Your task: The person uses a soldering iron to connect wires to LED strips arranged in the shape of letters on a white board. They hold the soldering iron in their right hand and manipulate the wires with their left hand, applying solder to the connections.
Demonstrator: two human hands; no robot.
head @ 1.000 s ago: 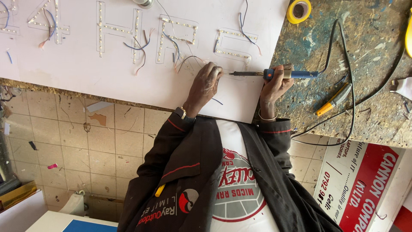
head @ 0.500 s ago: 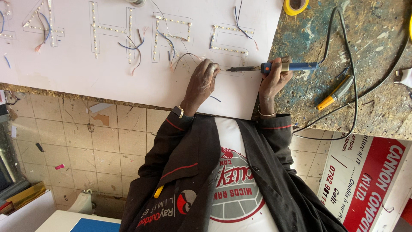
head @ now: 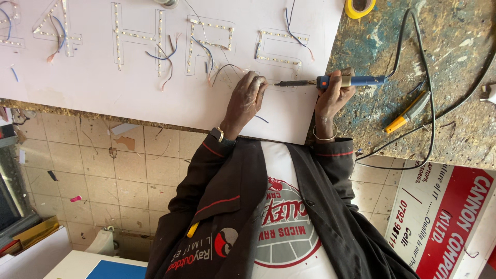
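Note:
My left hand (head: 249,97), with a watch on its wrist, presses its fingertips on a white board (head: 129,98), beside the outline of a letter cut into it. My right hand (head: 333,95) grips a blue-handled soldering iron (head: 351,81) and holds it level. Its dark tip points left and reaches the fingertips of my left hand. Rows of small LED strips (head: 279,36) fill the letter outlines on the board. Thin blue, red and black wires (head: 206,57) stick out of them.
A yellow tape roll (head: 360,7) lies on the worn, paint-stained bench (head: 454,46) at the top. A yellow-handled tool (head: 408,112) and a looping black cable (head: 429,103) lie to the right of my right hand. A red and white sign (head: 454,227) leans below the bench, and tiled floor (head: 103,175) shows on the left.
Both hands stay at the same letter on the board. The iron's tip has come a little closer to my left fingertips, and the view has shifted slightly.

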